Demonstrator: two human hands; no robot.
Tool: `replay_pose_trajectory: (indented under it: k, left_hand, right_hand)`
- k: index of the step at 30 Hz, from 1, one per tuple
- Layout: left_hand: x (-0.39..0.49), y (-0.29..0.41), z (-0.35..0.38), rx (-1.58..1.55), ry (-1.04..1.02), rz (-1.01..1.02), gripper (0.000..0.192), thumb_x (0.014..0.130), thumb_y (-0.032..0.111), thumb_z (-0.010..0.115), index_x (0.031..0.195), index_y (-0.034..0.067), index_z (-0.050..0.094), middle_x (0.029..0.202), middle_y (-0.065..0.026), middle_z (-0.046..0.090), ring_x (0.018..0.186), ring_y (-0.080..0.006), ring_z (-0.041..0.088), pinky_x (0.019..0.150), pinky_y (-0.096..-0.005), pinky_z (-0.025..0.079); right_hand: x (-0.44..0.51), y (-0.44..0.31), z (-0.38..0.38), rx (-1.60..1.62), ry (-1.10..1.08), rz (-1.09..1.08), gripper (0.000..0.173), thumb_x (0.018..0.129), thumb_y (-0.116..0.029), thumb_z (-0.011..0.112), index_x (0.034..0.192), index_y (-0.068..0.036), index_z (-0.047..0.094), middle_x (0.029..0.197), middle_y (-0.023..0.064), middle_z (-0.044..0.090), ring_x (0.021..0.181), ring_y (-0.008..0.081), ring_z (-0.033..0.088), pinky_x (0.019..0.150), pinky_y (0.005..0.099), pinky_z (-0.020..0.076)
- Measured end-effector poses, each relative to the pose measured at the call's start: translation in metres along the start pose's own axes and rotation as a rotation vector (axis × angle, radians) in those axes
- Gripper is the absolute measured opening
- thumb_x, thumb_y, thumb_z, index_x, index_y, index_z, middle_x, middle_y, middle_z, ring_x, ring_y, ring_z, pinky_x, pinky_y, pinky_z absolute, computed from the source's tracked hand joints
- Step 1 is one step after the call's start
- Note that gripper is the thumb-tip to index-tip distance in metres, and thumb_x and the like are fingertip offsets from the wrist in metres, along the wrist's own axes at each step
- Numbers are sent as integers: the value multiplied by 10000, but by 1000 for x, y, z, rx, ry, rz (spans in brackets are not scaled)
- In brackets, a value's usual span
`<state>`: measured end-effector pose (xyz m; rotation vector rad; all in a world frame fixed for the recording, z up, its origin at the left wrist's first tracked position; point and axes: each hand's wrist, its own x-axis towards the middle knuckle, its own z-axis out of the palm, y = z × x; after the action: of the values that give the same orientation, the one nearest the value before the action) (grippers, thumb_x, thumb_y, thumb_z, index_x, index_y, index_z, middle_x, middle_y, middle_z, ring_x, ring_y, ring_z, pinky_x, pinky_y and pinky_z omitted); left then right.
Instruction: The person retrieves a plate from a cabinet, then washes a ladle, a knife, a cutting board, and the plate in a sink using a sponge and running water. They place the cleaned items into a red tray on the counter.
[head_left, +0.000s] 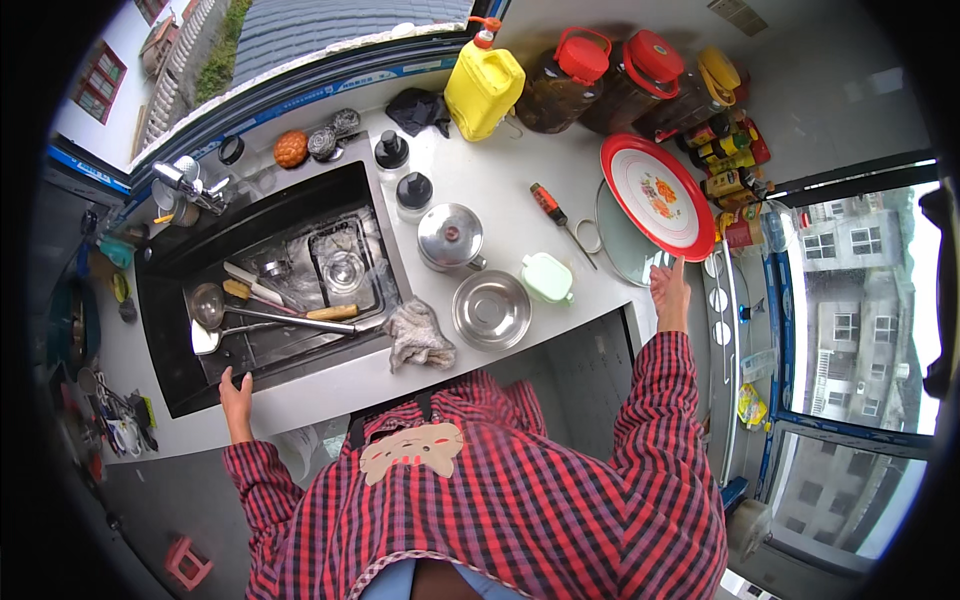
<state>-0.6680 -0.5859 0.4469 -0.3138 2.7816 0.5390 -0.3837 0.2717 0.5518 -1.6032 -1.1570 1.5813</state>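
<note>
My right hand (670, 292) is at the near rim of a red-edged enamel plate (658, 196) with a flower print, which lies tilted over a round glass lid (626, 244). Whether the fingers grip the rim is hard to tell. My left hand (236, 394) rests, fingers spread and holding nothing, at the front edge of the black sink (169, 375). In the sink lie a ladle (208, 305), a white-ended spatula (204, 339), a knife (255, 283) and a wooden handle (332, 312). A crumpled grey cloth (420, 337) lies at the sink's right corner.
A steel bowl (491, 310), a lidded metal pot (450, 236), a pale green container (547, 278) and a red-handled screwdriver (551, 205) are on the counter. A yellow jug (484, 90), red-lidded jars (562, 90) and sauce bottles (724, 150) line the back. The faucet (191, 187) is behind the sink.
</note>
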Motion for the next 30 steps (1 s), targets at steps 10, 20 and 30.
replay_pose_trajectory:
  k: [10,20,30]
  left_hand:
    - [-29,30,-13,-256,4,35,580,925,260,714,1411,5,527,1391,-241,571,1301,-341,553,1086,-415,438]
    - [-30,27,-4,-305,-14,34,547,900,246,728,1362,-3,573,1354,-225,602,1271,-343,577,1076,-416,449]
    - [13,34,-31,-217,-68,150,569,881,346,729,1323,10,601,1304,-225,620,1255,-373,564,1063,-437,445]
  right_hand:
    - [96,30,42,523,-226,184,321,1031,-270,486,1177,3,570,972,155,712,733,194,683,570,230,538]
    - [61,2,39,552,-273,106,359,1014,-205,479,1220,68,589,1181,262,667,756,152,692,552,177,555]
    - [-10,-31,21,455,-260,68,358,972,-204,564,1199,66,623,1141,233,700,745,160,718,540,191,586]
